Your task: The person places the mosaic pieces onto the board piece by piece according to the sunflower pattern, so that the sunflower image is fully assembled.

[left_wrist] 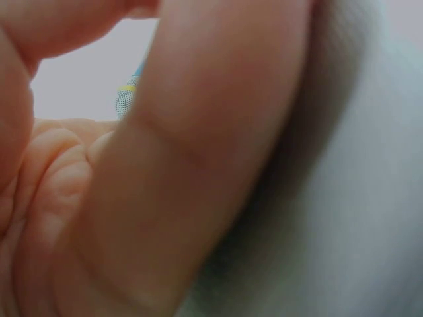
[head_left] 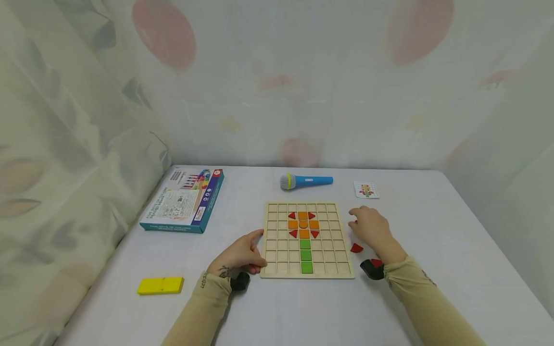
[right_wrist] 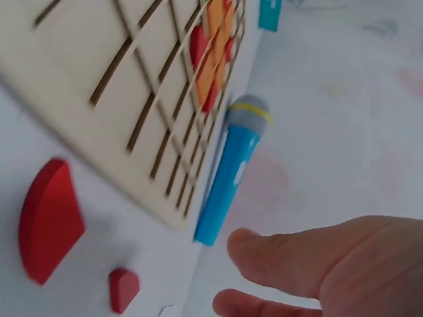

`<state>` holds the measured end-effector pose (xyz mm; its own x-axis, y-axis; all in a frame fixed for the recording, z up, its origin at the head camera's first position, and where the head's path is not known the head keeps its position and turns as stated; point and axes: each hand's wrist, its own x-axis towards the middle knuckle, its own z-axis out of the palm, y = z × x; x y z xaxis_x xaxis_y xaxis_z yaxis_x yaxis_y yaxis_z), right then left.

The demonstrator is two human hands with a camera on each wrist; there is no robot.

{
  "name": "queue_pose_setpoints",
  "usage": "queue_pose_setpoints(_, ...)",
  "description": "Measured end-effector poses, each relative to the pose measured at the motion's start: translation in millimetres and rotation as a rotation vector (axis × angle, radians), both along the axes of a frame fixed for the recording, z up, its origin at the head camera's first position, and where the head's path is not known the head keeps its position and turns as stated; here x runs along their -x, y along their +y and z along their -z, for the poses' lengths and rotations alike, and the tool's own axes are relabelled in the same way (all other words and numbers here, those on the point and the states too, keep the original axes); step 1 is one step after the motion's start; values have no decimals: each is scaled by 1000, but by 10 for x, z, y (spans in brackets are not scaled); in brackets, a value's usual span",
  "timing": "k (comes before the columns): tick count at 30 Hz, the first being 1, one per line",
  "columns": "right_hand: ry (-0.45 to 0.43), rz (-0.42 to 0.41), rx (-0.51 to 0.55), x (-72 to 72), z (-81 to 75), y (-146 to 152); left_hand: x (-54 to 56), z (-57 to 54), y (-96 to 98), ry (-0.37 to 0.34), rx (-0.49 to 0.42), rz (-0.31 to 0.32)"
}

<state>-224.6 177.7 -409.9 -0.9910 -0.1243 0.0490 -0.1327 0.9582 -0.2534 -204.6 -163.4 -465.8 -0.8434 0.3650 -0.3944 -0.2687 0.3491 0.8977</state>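
A wooden grid board lies on the table, with orange squares, an orange disc, red corner pieces and a column of green squares set in it. At its left edge, my left hand touches the rim with spread forefinger and thumb. My right hand is just right of the board, thumb and forefinger apart, nothing visible between them. Near that hand lie loose red pieces: a rounded red wedge, another red piece by the wrist, and a smaller-looking red piece in the right wrist view.
Behind the board lies a blue toy microphone. A small pattern card is at the back right. On the left are a flat game box and a yellow block. Curtains hang behind and to the left.
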Motion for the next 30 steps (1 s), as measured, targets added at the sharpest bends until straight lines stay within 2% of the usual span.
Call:
queue_pose_setpoints(10,-165,-23,31,162,178,147,-16,-22,3,-7,-20,3)
queue_pose_setpoints(23,-163,-21,-12,185,252,166,4,-7,5,17,15,17)
queue_pose_setpoints(30,-165,-6,0,182,264,179,4,4,-3,23,22,18)
